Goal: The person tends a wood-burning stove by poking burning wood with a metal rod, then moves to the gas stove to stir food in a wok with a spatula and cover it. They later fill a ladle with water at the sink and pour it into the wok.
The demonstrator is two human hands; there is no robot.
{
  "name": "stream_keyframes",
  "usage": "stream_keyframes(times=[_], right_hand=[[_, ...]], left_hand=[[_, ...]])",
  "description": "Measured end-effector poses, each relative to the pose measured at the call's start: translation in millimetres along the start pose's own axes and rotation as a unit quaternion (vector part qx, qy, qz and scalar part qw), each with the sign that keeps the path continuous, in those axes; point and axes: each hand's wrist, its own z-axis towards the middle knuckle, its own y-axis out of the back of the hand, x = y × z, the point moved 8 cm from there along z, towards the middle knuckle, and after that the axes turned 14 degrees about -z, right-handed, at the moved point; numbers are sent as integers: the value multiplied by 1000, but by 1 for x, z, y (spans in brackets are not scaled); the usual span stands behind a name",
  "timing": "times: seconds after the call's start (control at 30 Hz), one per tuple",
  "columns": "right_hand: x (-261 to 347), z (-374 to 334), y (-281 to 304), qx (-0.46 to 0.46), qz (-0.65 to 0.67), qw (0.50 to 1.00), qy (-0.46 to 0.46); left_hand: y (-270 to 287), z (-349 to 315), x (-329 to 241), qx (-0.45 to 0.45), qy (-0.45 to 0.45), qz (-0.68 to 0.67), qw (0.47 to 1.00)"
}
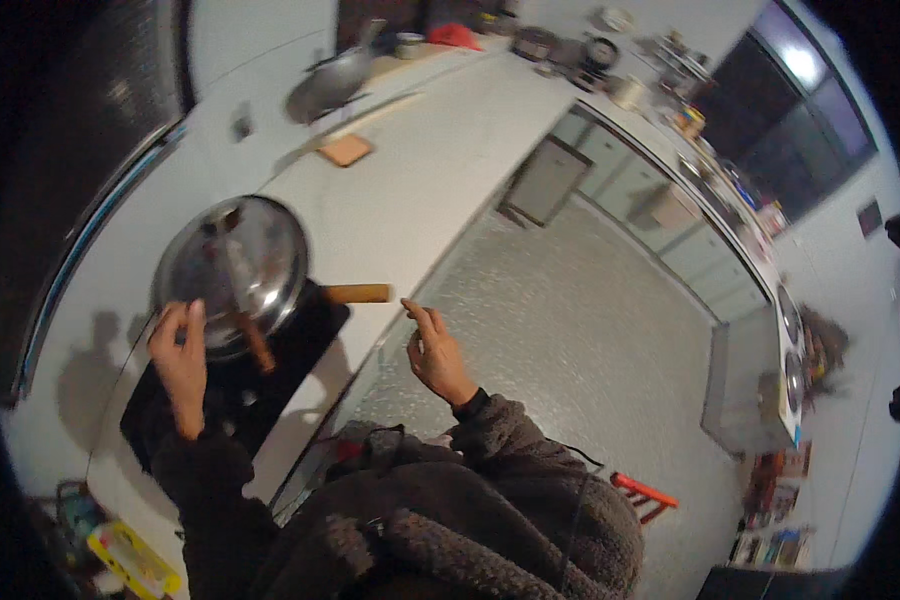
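A shiny round metal pan [285,235] with a wooden handle [360,293] stands on a black cooktop [225,400] at the left. Across the pan lies a long-handled metal cooking utensil, its wooden grip [257,345] hanging over the near rim. My left hand [180,355] is raised at the pan's near left rim, fingers bent and apart, with nothing visible in them. Just off the end of the pan's handle is my right hand [437,355], its fingers stretched out and holding nothing. The blurred picture hides what is inside the pan.
An orange-brown board [346,150] lies farther along the white counter [420,150], near a grey wok [332,85] by the wall. A yellow-edged container [135,560] sits at the lower left. Behind my right arm stands a red stool [645,492].
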Motion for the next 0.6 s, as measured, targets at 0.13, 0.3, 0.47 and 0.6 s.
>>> stream_keyframes(times=[0.13,0.3,0.47,0.6], right_hand=[[-66,-31,66,-102,23,994,-30],[-169,-102,157,-124,10,982,-139],[-263,-178,255,-201,18,951,-232],[-329,-236,315,-303,-67,909,-277]], left_hand=[[-82,-23,-49,44,-20,-57,997],[-243,-61,-102,134,56,-228,963],[-402,-74,-180,218,41,-351,910],[-513,-73,-227,281,26,-392,875]])
